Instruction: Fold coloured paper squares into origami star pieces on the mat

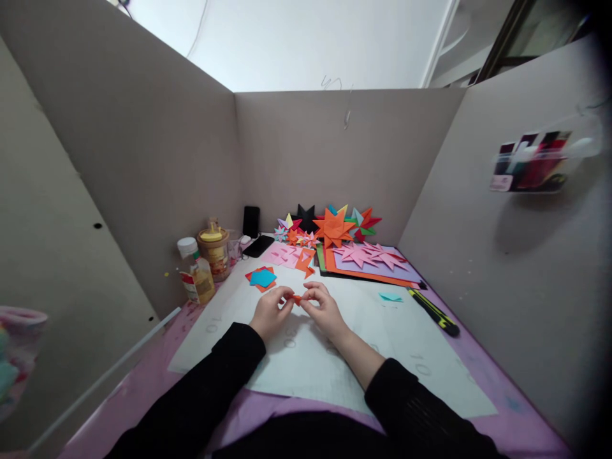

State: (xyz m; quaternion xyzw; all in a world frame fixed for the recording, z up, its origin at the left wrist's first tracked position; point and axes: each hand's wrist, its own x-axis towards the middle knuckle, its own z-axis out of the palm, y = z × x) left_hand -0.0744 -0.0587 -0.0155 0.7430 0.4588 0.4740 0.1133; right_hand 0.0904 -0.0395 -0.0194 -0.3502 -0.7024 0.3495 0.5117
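A small orange piece of folded paper (pixel 297 299) is pinched between my two hands, just above the white sheet (pixel 306 370). My left hand (pixel 273 312) grips its left end with thumb and fingertips. At its right end, my right hand (pixel 326 311) closes thumb and forefinger on it. My fingers cover most of the paper, so its folds cannot be made out. Beyond my left hand lie blue and orange paper squares (pixel 262 276). Orange paper pieces (pixel 305 260) and pink paper pieces (pixel 282 254) lie farther back, beyond both hands.
Folded paper stars (pixel 335 227) stand against the back panel. Pink stars (pixel 356 254) rest on stacked coloured sheets (pixel 387 275). To the right are a teal folded paper (pixel 391 297) and a utility knife (pixel 434 312). A glue bottle (pixel 196 271), jar (pixel 215 254) and phone (pixel 259 246) stand or lie left.
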